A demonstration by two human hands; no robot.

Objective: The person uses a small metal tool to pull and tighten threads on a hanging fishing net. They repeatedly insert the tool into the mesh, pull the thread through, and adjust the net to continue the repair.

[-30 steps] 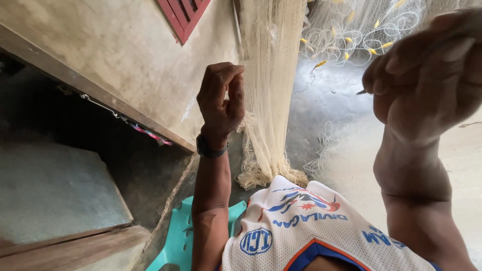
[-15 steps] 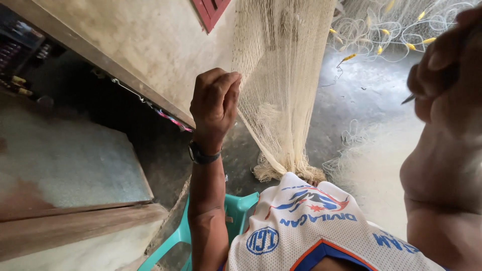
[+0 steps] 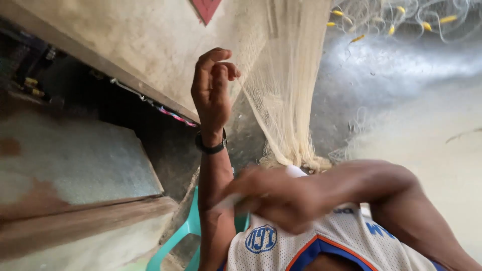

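No packages or screens in view. Red panel (image 3: 206,7), maybe sign, far top centre on pale wall, only pointed lower corner showing, rest cut off by frame edge; face too little seen to tell print. Round blue badge (image 3: 261,239) with white rim, near bottom centre, on white mesh jersey (image 3: 341,241). Blue lettering patch (image 3: 375,230) just right of badge, same jersey, partly hidden by blurred arm. Orange-and-blue trim curves below badge.
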